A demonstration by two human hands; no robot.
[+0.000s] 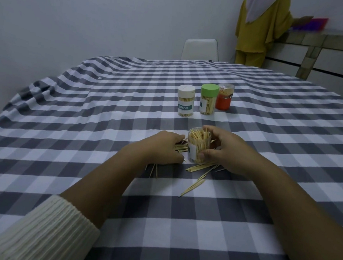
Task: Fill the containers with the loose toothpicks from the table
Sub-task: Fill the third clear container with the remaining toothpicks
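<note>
We saw the right hand curl its grip around the open container; the left hand lay spread over loose toothpicks on the worktop.

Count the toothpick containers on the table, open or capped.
4. Three stand in a row farther back: white-capped container, green-capped container, red-labelled container. The open container stands near, gripped by the right hand. None looks hidden.

Tablecloth grey-white check; lids white, green; third container orange-red; sleeve cream.
</note>
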